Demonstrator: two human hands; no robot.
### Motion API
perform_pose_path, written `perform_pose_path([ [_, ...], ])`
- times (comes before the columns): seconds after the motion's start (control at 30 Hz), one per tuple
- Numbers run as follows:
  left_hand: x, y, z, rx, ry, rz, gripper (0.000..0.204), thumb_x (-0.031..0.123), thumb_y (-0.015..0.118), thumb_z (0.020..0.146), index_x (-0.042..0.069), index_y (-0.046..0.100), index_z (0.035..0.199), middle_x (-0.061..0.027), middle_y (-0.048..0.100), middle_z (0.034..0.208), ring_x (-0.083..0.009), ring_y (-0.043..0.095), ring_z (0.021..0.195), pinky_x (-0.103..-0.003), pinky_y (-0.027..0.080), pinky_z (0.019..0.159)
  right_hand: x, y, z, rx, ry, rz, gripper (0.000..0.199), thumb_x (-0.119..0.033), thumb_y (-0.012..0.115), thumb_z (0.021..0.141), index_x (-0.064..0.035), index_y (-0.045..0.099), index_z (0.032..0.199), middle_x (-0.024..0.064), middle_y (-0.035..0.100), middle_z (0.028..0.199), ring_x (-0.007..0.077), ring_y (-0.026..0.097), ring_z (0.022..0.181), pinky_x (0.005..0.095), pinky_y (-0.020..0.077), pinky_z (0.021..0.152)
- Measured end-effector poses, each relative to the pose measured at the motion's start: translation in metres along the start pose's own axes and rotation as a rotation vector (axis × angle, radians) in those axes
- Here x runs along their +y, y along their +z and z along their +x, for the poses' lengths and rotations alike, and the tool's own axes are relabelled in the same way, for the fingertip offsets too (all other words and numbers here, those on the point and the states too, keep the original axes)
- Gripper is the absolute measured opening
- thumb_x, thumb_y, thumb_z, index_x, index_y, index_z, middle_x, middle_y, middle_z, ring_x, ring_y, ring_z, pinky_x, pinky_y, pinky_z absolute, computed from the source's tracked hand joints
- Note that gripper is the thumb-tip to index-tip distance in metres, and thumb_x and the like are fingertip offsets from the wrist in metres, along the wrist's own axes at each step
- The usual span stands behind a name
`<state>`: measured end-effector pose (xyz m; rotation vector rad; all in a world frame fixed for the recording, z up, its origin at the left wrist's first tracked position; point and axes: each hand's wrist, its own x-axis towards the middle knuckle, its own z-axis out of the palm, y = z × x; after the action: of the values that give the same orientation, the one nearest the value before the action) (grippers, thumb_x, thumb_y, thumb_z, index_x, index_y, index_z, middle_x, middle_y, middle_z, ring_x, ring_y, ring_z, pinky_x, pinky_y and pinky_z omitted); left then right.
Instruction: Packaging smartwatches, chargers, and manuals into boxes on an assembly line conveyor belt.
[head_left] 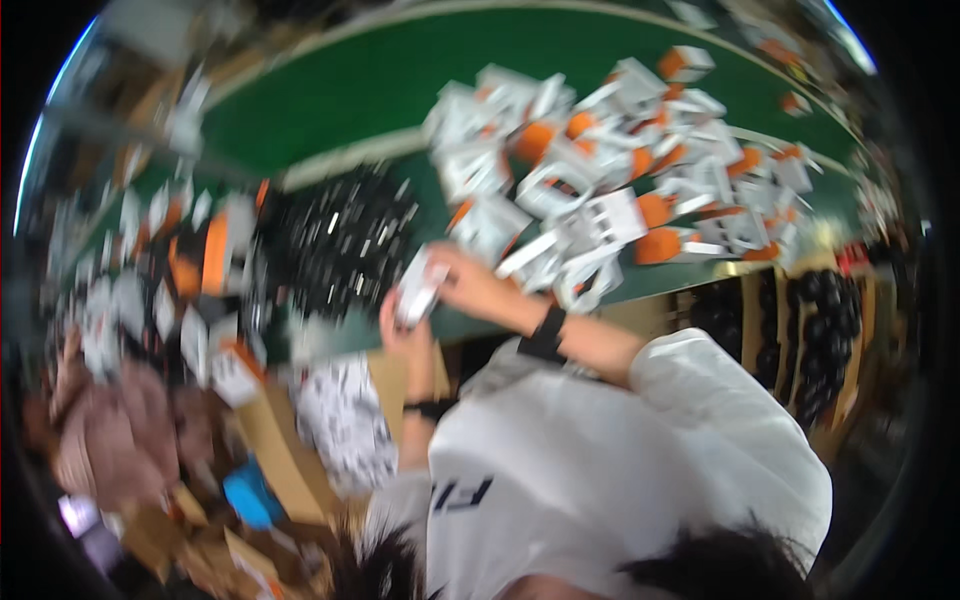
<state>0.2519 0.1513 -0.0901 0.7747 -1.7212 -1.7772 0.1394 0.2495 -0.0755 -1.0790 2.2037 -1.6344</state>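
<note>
Your left hand [405, 335] and right hand [470, 280] clamp their fingers on a small white box [418, 288], blurred and oblong, above the green table [340, 90]. At two o'clock lies a white-and-orange box heap [620, 170].

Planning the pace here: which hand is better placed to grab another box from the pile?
Right, probably: the right hand lies beside the pile; the left hand sits farther off, under the held box.

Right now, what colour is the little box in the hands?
White, seen in the head view: the small box held between both hands.
</note>
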Motion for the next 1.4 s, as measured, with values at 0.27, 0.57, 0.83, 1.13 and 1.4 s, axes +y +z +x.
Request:
perform_pose_path([
  [0.27, -0.015, -0.066, -0.001, -0.203, 0.278, 0.403, 0.023, -0.004, 0.061, 0.066, -0.002, 0.059, 0.089, -0.0167, 0.060, 0.096, -0.0323, 0.055, 0.093, -0.037, 0.043, 0.078, 0.021, -0.012, -0.003, -0.194, -0.108, 0.105, 0.024, -0.019, 0.059, 0.081, 0.0007, 0.049, 0.091, 0.0150, 0.049, 0.103, 0.0327, 0.045, 0.106, 0.0382, 0.0379, 0.089],
  [0.57, -0.234, -0.158, 0.126, -0.517, 0.944, 0.562, 0.022, 0.004, 0.065, 0.071, -0.002, 0.056, 0.090, -0.0144, 0.060, 0.085, -0.0252, 0.056, 0.078, -0.034, 0.045, 0.070, 0.011, -0.020, 0.008, -0.414, -0.398, -0.163, 0.024, -0.011, 0.063, 0.065, 0.0020, 0.050, 0.081, 0.0216, 0.045, 0.099, 0.0369, 0.045, 0.094, 0.0414, 0.0399, 0.079],
  [0.83, -0.247, -0.147, 0.112, -0.505, 0.567, 0.510, 0.031, 0.010, 0.069, 0.073, -0.004, 0.057, 0.097, -0.0144, 0.061, 0.086, -0.0206, 0.056, 0.076, -0.031, 0.047, 0.069, 0.032, 0.016, 0.031, -0.408, -0.456, -0.321, 0.009, -0.007, 0.053, 0.061, 0.0005, 0.055, 0.065, 0.0165, 0.051, 0.078, 0.0344, 0.048, 0.079, 0.0398, 0.0391, 0.071],
  [1.13, -0.034, -0.062, 0.044, -0.533, 0.475, 0.513, 0.039, 0.018, 0.072, 0.071, -0.004, 0.059, 0.101, -0.0155, 0.063, 0.086, -0.0207, 0.058, 0.072, -0.031, 0.047, 0.069, 0.039, 0.014, 0.048, -0.530, -0.551, -0.326, 0.017, -0.013, 0.067, 0.056, 0.0001, 0.062, 0.065, 0.0184, 0.058, 0.065, 0.0340, 0.057, 0.065, 0.0420, 0.0442, 0.057],
  [1.4, -0.052, -0.082, 0.046, -0.393, 0.961, 0.756, 0.030, 0.004, 0.068, 0.065, 0.002, 0.061, 0.094, -0.0147, 0.062, 0.084, -0.0297, 0.055, 0.068, -0.038, 0.043, 0.067, 0.041, 0.024, 0.025, -0.512, -0.588, -0.284, 0.018, -0.016, 0.048, 0.077, -0.0016, 0.055, 0.070, 0.0190, 0.054, 0.080, 0.0340, 0.053, 0.074, 0.0424, 0.0426, 0.065],
])
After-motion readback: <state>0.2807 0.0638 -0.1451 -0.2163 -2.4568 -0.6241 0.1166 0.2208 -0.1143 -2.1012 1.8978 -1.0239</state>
